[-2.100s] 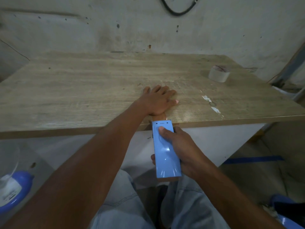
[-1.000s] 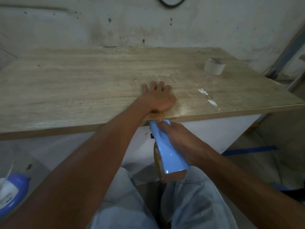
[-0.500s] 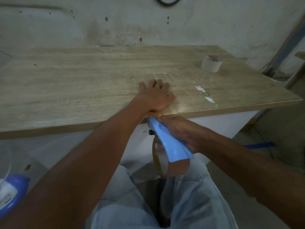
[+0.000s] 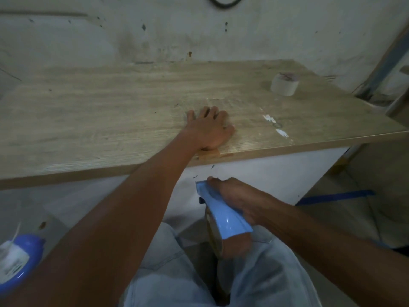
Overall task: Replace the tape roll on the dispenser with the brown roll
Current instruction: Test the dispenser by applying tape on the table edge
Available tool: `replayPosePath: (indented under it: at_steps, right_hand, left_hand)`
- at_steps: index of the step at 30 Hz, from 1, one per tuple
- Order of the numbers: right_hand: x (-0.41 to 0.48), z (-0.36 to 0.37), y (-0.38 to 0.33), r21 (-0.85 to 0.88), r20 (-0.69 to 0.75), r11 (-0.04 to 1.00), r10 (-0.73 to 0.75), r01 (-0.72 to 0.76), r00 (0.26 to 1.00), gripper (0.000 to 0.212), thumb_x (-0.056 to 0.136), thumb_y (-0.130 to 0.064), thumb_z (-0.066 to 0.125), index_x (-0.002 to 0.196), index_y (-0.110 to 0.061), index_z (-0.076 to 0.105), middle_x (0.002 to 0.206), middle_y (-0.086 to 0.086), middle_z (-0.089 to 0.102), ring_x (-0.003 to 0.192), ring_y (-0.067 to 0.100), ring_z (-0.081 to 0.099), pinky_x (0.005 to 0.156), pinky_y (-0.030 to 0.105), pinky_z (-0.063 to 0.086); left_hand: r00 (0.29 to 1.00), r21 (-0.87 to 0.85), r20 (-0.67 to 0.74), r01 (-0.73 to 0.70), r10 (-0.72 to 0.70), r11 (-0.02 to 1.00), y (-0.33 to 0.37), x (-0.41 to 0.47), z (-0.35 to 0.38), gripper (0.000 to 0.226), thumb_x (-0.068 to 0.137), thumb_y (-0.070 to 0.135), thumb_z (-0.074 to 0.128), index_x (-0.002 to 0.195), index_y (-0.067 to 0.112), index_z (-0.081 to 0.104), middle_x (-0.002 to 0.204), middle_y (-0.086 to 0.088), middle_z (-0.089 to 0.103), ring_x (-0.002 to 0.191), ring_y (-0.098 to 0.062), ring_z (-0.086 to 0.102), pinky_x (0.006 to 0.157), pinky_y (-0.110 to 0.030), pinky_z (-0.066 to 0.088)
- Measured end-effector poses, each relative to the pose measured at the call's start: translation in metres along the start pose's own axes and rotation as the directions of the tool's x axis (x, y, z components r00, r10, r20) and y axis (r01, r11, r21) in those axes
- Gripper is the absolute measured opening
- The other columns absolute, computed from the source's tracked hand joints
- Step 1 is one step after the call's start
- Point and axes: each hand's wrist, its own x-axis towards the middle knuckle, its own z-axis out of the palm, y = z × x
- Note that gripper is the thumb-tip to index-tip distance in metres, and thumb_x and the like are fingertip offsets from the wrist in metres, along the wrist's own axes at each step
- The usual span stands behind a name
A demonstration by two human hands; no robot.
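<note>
A light blue tape dispenser point(image 4: 223, 214) with a brown tape roll point(image 4: 230, 245) mounted in it hangs below the table's front edge, above my lap. My right hand point(image 4: 234, 193) grips the dispenser from above. My left hand point(image 4: 209, 128) lies flat, palm down, on the wooden table point(image 4: 110, 111) near its front edge. It presses on a short strip of brown tape point(image 4: 210, 154) that sticks to the edge. A pale tape roll point(image 4: 284, 84) stands at the table's far right.
A blue and white container point(image 4: 17, 260) sits on the floor at the lower left. A strip of blue tape point(image 4: 336, 197) marks the floor at the right. A stained wall point(image 4: 199, 29) rises right behind the table. White paint flecks point(image 4: 275, 126) dot the tabletop.
My right hand has pulled the dispenser down and away from the table edge and tilted it, showing the brown roll. The tape strip now ends at the edge. My left hand stayed flat.
</note>
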Motion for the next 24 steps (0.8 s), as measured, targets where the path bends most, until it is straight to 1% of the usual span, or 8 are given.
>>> replayPosePath:
  at_steps: [2,5,8,11,14,18,22,24]
  right_hand:
    - [-0.002,0.002,0.001,0.009,0.013,1.0,0.012,-0.012,1.0,0.051,0.105,-0.044,0.047,0.123,0.002,0.061,0.073,0.009,0.071,0.051,0.015,0.063,0.042,0.015,0.046]
    - [0.001,-0.002,0.003,0.119,0.063,0.993,0.002,-0.009,0.998,0.046,0.105,-0.042,0.049,0.109,0.0,0.067,0.067,0.006,0.074,0.048,0.014,0.065,0.048,0.021,0.05]
    - [0.0,-0.007,0.002,0.202,0.092,0.979,-0.02,0.001,0.996,0.033,0.103,-0.029,0.055,0.086,-0.004,0.069,0.051,0.001,0.068,0.041,0.012,0.062,0.051,0.025,0.05]
    - [-0.011,-0.015,-0.008,0.237,0.129,0.971,0.001,-0.032,0.992,0.024,0.093,-0.02,0.06,0.095,0.001,0.071,0.06,0.009,0.068,0.046,0.019,0.063,0.054,0.027,0.051]
    - [-0.028,-0.025,-0.02,0.239,0.193,0.97,-0.001,-0.046,0.981,0.034,0.085,-0.014,0.058,0.11,0.007,0.067,0.07,0.019,0.07,0.052,0.026,0.067,0.052,0.028,0.056]
    - [-0.054,-0.042,-0.042,0.155,0.14,0.985,-0.092,0.07,0.986,0.024,0.088,-0.011,0.069,0.104,0.007,0.068,0.08,0.022,0.077,0.061,0.027,0.073,0.057,0.034,0.062]
    - [-0.077,-0.067,-0.076,0.037,0.018,0.971,-0.236,0.235,0.972,0.019,0.085,-0.012,0.077,0.094,0.004,0.07,0.069,0.016,0.076,0.048,0.019,0.071,0.042,0.023,0.055]
    - [-0.081,-0.081,-0.095,0.021,-0.064,0.947,-0.318,0.32,0.946,0.015,0.085,-0.012,0.075,0.088,0.002,0.07,0.069,0.016,0.077,0.048,0.019,0.07,0.043,0.024,0.055]
  left_hand:
    - [1.0,0.001,-0.01,0.0,0.0,1.0,-0.001,-0.001,0.0,0.072,0.097,0.064,0.017,0.157,0.025,0.019,0.168,-0.008,0.012,0.154,-0.027,0.008,0.117,-0.064,0.005]
    - [1.0,0.016,-0.019,-0.002,0.002,1.0,0.001,-0.002,-0.001,0.072,0.096,0.064,0.017,0.157,0.025,0.021,0.167,-0.008,0.015,0.153,-0.027,0.011,0.116,-0.063,0.007]
    - [1.0,0.014,-0.013,0.007,-0.006,1.0,0.0,-0.003,-0.001,0.072,0.096,0.065,0.018,0.157,0.026,0.02,0.168,-0.007,0.014,0.154,-0.027,0.01,0.117,-0.062,0.006]
    - [1.0,0.003,-0.002,0.014,-0.014,1.0,0.001,-0.004,-0.002,0.072,0.097,0.065,0.018,0.158,0.027,0.018,0.169,-0.006,0.01,0.154,-0.026,0.008,0.118,-0.061,0.004]
    - [1.0,-0.026,-0.011,0.024,-0.024,0.999,0.0,-0.005,-0.003,0.072,0.096,0.065,0.021,0.158,0.028,0.02,0.169,-0.005,0.012,0.154,-0.025,0.009,0.119,-0.06,0.005]
    - [0.998,-0.074,-0.052,0.032,-0.036,0.997,0.0,-0.005,-0.004,0.068,0.096,0.064,0.033,0.154,0.03,0.03,0.166,-0.002,0.022,0.153,-0.023,0.016,0.119,-0.058,0.009]
    - [0.991,-0.055,-0.125,-0.044,0.037,0.997,-0.01,-0.011,-0.01,0.059,0.093,0.054,0.05,0.147,0.03,0.041,0.156,0.0,0.039,0.145,-0.023,0.032,0.114,-0.051,0.022]
    - [0.993,-0.225,-0.121,-0.015,-0.013,0.974,-0.016,-0.016,-0.014,0.063,0.089,0.04,0.058,0.147,0.019,0.043,0.153,-0.008,0.043,0.144,-0.029,0.035,0.115,-0.048,0.025]
